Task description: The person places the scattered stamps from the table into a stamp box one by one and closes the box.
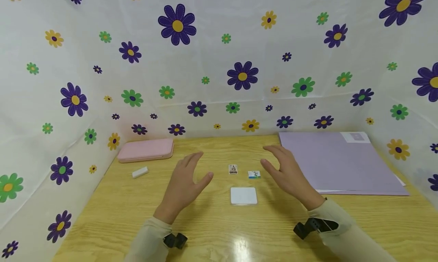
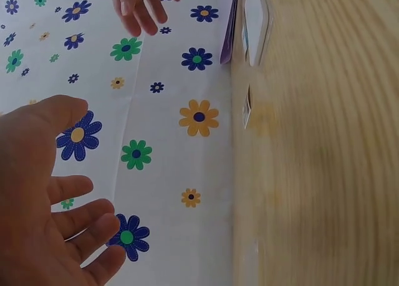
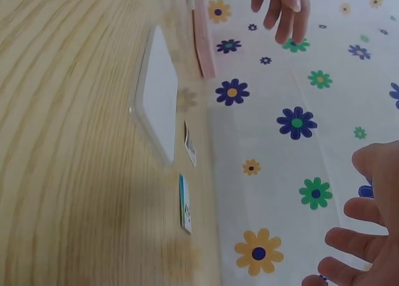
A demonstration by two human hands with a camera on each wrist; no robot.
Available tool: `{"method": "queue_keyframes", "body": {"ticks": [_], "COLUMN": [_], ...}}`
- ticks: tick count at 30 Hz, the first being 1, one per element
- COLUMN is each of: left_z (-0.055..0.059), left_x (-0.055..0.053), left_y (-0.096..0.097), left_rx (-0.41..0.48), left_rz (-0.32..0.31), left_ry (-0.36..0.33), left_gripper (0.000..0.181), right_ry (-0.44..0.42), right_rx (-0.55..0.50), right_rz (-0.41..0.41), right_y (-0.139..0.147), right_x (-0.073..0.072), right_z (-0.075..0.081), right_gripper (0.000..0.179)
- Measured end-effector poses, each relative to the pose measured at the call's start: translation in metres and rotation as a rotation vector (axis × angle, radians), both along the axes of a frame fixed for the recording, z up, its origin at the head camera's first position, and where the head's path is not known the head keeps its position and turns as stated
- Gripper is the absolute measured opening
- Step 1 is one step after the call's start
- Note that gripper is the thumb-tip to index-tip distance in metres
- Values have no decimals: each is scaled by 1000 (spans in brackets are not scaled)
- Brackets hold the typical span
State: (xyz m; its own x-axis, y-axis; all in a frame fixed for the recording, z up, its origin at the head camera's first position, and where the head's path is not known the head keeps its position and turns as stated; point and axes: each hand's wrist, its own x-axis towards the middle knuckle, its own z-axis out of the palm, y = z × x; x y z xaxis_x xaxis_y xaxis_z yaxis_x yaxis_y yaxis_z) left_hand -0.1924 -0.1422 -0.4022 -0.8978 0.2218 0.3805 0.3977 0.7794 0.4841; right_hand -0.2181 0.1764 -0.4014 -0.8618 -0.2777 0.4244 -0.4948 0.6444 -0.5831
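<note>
My left hand (image 1: pixel 183 182) hovers over the wooden table with its fingers loosely spread, holding nothing. Opposite it, my right hand (image 1: pixel 285 172) is also raised and empty, near the purple folder's left edge. Between the two hands lie a small stamp-like picture (image 1: pixel 233 169), a small card with a blue-green strip (image 1: pixel 254 174) and a flat white rectangular case (image 1: pixel 243 196). The case looks thin and clear-edged in the right wrist view (image 3: pixel 159 93). Neither hand touches any of these.
A pink case (image 1: pixel 146 150) stands at the back left, with a white eraser-like block (image 1: pixel 140 172) in front. The large purple folder (image 1: pixel 338 163) covers the back right, papers showing under its edge. A flowered white cloth (image 1: pixel 205 64) encloses the wooden table (image 1: pixel 205 235).
</note>
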Motion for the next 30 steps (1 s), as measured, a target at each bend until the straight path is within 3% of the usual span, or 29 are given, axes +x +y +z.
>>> {"method": "queue_keyframes", "body": {"ticks": [7,16,24,30], "left_z": [-9,-17,-26,-29], "left_x": [-5,-9,-17,-20], "left_y": [7,19,28,31], "left_rx": [58,149,126,132], "left_rz": [-49,-127,-214,-233], "left_ry": [-129,-236,-352,-414], "left_gripper": [71,69,71,72], "right_ry": [-114,-177,-237,-301], "right_rx": [-69,-108,-91,-79], "right_rz": [41,40,58,71], "right_y": [-15,-30,-43,-50], "right_x": [-14,-33,-44,-54], "right_z": [2,-1,-2,-4], "right_gripper": [48,41,36,32]}}
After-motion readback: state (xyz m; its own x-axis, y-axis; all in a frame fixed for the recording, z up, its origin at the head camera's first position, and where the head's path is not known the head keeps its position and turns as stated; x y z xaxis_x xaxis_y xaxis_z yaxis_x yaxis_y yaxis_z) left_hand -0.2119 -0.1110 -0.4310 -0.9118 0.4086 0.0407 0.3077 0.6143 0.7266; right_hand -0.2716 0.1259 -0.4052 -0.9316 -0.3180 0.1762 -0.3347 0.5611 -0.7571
